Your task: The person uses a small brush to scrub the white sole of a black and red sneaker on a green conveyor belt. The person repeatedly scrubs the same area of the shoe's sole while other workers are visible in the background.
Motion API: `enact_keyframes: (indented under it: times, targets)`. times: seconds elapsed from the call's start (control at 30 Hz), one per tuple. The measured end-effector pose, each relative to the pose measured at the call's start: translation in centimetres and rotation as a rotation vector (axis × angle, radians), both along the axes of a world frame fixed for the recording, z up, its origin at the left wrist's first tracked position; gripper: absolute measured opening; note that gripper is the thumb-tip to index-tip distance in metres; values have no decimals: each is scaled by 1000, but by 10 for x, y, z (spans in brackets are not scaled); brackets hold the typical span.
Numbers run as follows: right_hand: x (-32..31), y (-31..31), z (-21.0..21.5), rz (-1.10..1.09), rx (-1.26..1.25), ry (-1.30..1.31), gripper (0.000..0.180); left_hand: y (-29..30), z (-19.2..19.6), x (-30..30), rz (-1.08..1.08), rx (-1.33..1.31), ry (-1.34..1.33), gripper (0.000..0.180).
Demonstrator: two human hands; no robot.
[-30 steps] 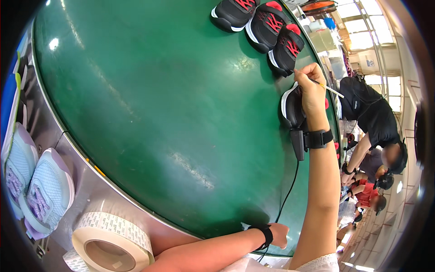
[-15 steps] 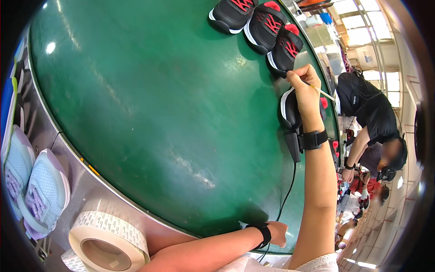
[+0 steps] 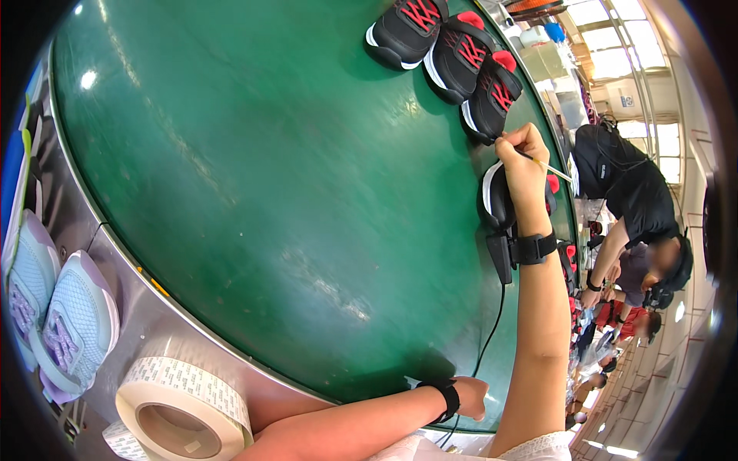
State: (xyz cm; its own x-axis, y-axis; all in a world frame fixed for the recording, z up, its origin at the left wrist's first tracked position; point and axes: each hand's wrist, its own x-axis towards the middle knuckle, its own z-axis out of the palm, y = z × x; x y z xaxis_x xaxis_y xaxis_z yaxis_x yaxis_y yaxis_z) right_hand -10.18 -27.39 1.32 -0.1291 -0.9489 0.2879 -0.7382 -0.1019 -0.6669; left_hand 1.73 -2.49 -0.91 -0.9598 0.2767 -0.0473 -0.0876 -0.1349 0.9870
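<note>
My right hand [image 3: 526,170] is closed in a pinch round a thin brush [image 3: 555,171] with a pale handle. Its tip end meets the toe of a black shoe [image 3: 484,109] with red laces. Two similar black shoes, one in the middle [image 3: 455,65] and one at the far end [image 3: 401,34], stand in the row beyond. Another black shoe [image 3: 496,196] is partly hidden behind my right hand and wrist. Low in the view, my left hand [image 3: 470,397] rests by the near edge of the green surface, holding nothing that shows; its fingers are mostly hidden.
The shoes stand on a broad green belt [image 3: 254,192] with a metal rim. At lower left are a roll of printed labels [image 3: 181,407] and light-blue shoes [image 3: 77,315]. A black cable [image 3: 492,330] runs from my right wristband. Co-workers [image 3: 634,184] are at the right.
The row of black shoes and the belt marks have shifted toward me and slightly right. My right hand has moved the same way, keeping the brush at the shoe's toe.
</note>
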Motion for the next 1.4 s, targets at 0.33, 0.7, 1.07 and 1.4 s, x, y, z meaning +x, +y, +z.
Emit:
enact_keyframes:
  times: [0.33, 0.7, 1.07, 1.4]
  targets:
    - [-6, 10, 1, 9, -2, 52, 16, -2, 1, 1, -10, 2, -6, 51]
    - [-13, 18, 2, 18, 22, 75, 16, -4, 2, 0, -26, 13, -27, 53]
    - [-16, 27, 11, 17, -59, 188, 16, -5, 3, 4, 9, 23, -15, 53]
    - [27, -10, 13, 13, 66, -70, 14, 2, 1, -5, -27, 31, 2, 48]
